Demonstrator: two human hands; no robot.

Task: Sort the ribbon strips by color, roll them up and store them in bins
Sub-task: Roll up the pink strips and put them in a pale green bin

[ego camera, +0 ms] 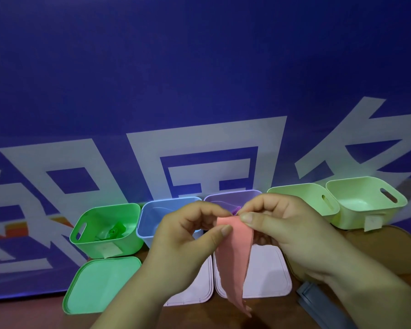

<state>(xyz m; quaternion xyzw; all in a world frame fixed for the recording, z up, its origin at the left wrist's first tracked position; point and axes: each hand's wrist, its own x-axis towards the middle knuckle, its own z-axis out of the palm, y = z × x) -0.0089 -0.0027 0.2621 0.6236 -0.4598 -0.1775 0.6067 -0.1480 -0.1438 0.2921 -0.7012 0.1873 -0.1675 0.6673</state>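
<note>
two hands share one end: i see my left hand (188,236) pinching the top left corner of the pink ribbon strip (233,264), which hangs lengthwise straight down toward the pale lids (268,274), and my right hand (282,231) pinching the top right. rolling would go downward, i judge.

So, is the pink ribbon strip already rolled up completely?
No, the pink ribbon strip hangs down unrolled, with only its top end pinched by the left hand and the right hand.
</note>
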